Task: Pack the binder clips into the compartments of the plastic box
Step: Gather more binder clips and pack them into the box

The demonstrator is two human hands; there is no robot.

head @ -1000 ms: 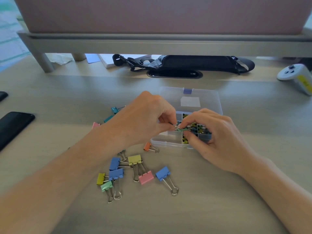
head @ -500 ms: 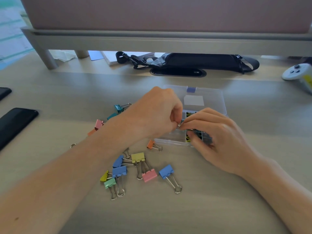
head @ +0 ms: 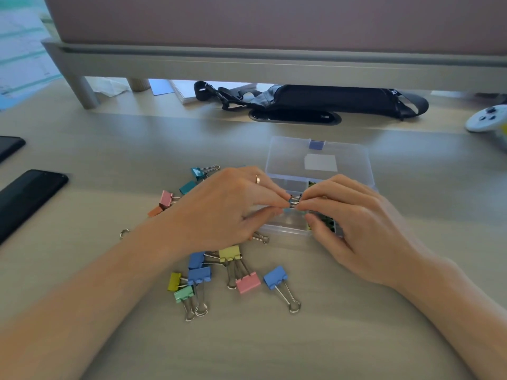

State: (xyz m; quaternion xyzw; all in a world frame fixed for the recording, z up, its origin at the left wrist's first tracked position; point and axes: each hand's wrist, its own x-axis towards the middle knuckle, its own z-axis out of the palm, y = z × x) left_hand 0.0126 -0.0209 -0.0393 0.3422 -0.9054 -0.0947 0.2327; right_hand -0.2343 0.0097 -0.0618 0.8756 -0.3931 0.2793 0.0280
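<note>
Both hands meet over the clear plastic box [head: 318,160], which stands on the pale tabletop [head: 356,338] with its lid folded back on the far side. The left hand [head: 219,212] and the right hand [head: 356,223] pinch one small binder clip [head: 295,201] between their fingertips, just above the box's middle compartments. Each grip is closed on that clip: the left thumb and forefinger hold its blue body from one side, the right fingertips press on the wire handles from the other. A ring [head: 257,179] shows on a left finger.

Inside the box, the compartments under the right hand hold dark, yellow and green clips, only partly seen past the fingers; the compartments nearest the left hand look clear, though the hands hide much of them.

The loose clips lie on the tabletop on the near-left side of the box. Close to its near edge is a yellow clip [head: 230,253], and nearer the person a pink clip [head: 248,282], a blue clip [head: 275,277], another blue one [head: 199,275], a green clip [head: 183,294] and a small olive-yellow clip [head: 174,281]. Left of the box, beyond the left hand, lie two teal clips [head: 197,172], a pink one [head: 165,199] and an orange one [head: 155,212].

Well left of the box a black phone [head: 27,196] lies flat. Beyond the box a black strap bag [head: 323,98] rests under a raised shelf [head: 274,64].
</note>
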